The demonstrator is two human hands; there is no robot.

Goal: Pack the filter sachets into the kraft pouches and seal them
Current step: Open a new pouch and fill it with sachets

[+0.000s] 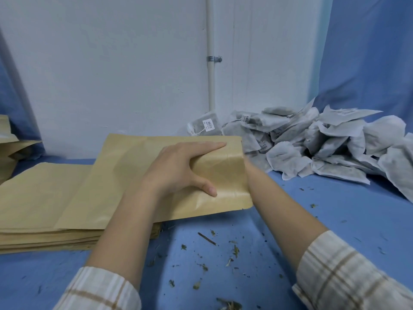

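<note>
We are observing two bare forearms entering from the lower edge, each wearing a long sleeve pushed back short of the wrist. The left sleeve (100,289) is showing cream fabric crossed by thin tan check lines; the right sleeve (348,276) is showing the same pattern (lines forming wide squares). We are noting no rings, watch or gloves on either hand.
</note>
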